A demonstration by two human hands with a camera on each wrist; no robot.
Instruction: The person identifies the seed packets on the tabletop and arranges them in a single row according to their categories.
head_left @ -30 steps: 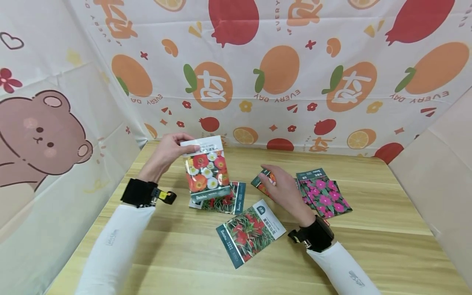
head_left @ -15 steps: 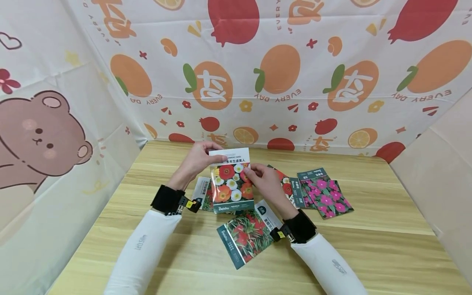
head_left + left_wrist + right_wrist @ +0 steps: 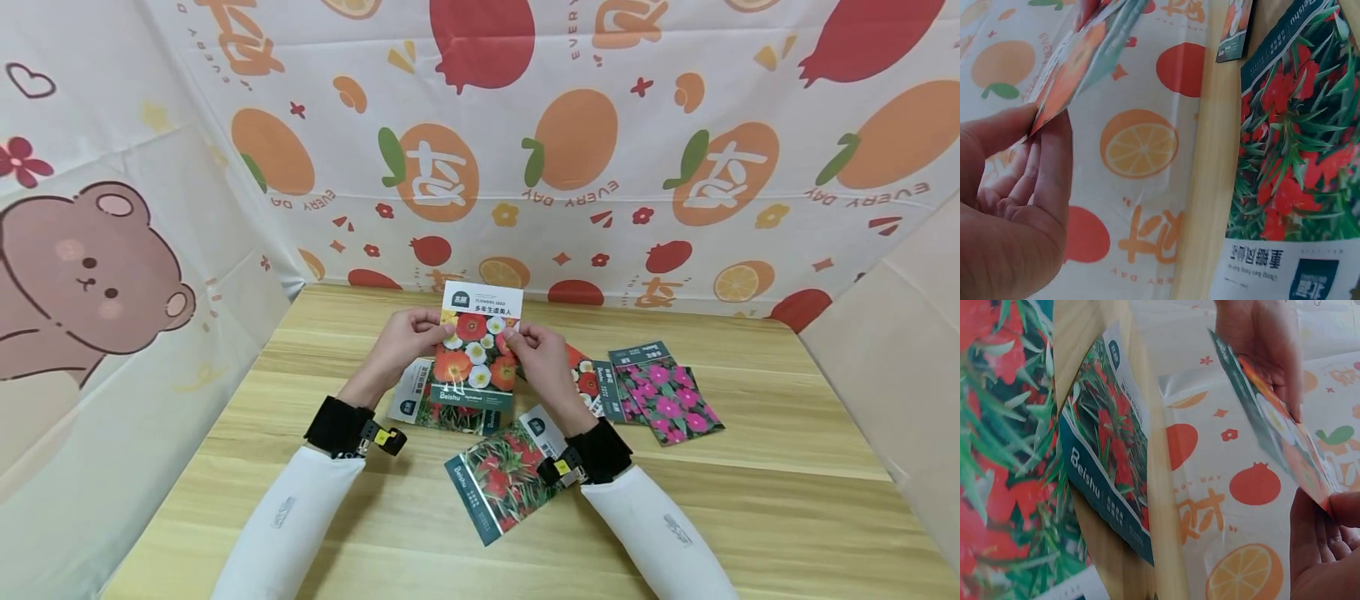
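Observation:
A flower seed packet (image 3: pixel 476 358) with red, orange and white blooms is held up over the table, its printed front towards the head camera. My left hand (image 3: pixel 405 343) pinches its left edge between thumb and fingers. On the opposite edge, my right hand (image 3: pixel 547 362) pinches it the same way. In the left wrist view the packet (image 3: pixel 1075 72) appears nearly edge-on above the thumb. The right wrist view shows both hands on the packet (image 3: pixel 1272 419). Below it lies a red-flower seed packet (image 3: pixel 408 393), partly covered from the head camera.
Nearer the front lies another red-flower packet (image 3: pixel 498 482), tilted on the wooden table (image 3: pixel 780 517). To the right, a poppy packet (image 3: pixel 587 382) is partly behind the right hand, beside overlapping pink-flower packets (image 3: pixel 678 406). A fruit-print cloth (image 3: pixel 570 233) hangs behind the table.
My left hand has brought the poppy packet rightwards to the middle. My right hand has left the packets on the right and taken hold of its right edge. The left grip has shifted lower.

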